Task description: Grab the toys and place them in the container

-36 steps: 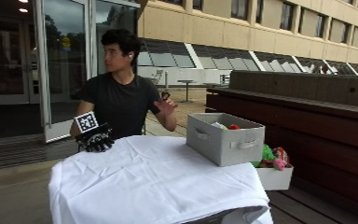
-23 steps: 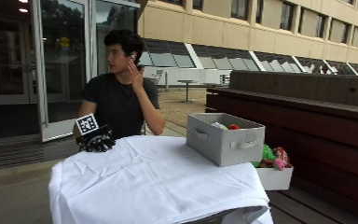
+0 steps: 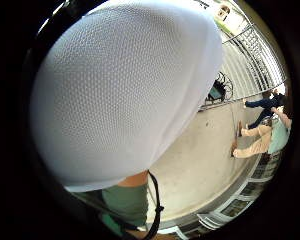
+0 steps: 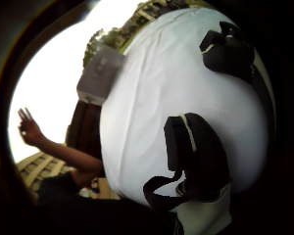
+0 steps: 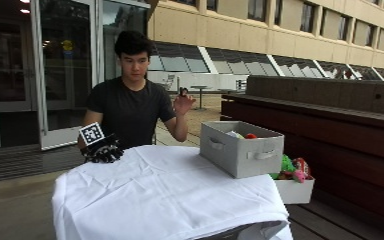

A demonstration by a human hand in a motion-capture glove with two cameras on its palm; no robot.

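At the near edge of the table, low in the outside view, the white cloth (image 5: 172,195) hangs in loose folds; a reach across it could drag the cloth and shift whatever stands on it. At the left of the frame the gloved right hand (image 5: 104,151) rests on the cloth at the table's far corner, fingers loosely curled and holding nothing. It sits well apart from the work, so any pick calls for a long reach right across the table.

Right of centre stands the grey fabric container (image 5: 241,148), with toys showing inside above its rim. It stands near the table's right edge, where a push could tip it off. Just beyond and lower, at the right, more toys (image 5: 290,168) lie in a white box (image 5: 294,190), partly hidden behind the container, so a grasp there would be half blind. The bare hand (image 5: 183,103) is raised. Behind are glass doors (image 5: 59,70) and a building's windowed wall.
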